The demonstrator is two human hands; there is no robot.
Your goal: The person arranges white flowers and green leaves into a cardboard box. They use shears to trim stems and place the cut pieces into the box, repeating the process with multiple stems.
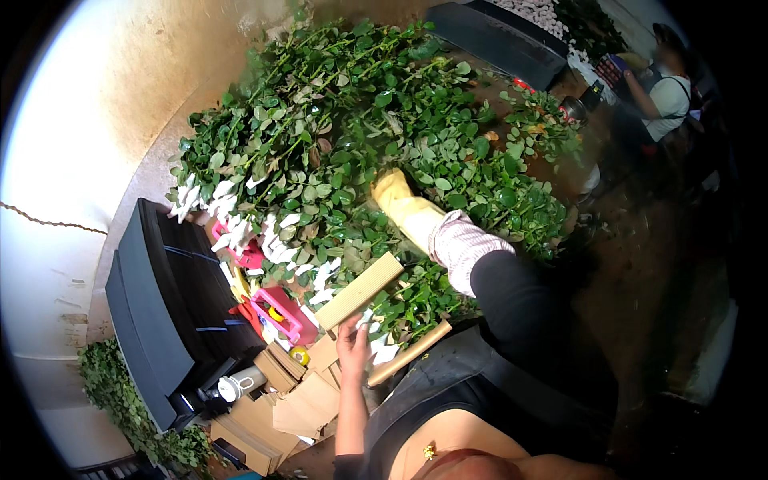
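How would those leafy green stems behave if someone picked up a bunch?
The leafy green stems would probably tangle, since they lie crossed and overlapping in a heap. They may be fairly stiff, as several run long and straight. Their broad, thin-looking leaves would likely flop or tear more easily.

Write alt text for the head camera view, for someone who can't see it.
A yellow-gloved right hand reaches into a big heap of leafy green stems. The bare left hand is beside a tan strip, near cardboard pieces and a pink plastic item. Another person is at the upper right.
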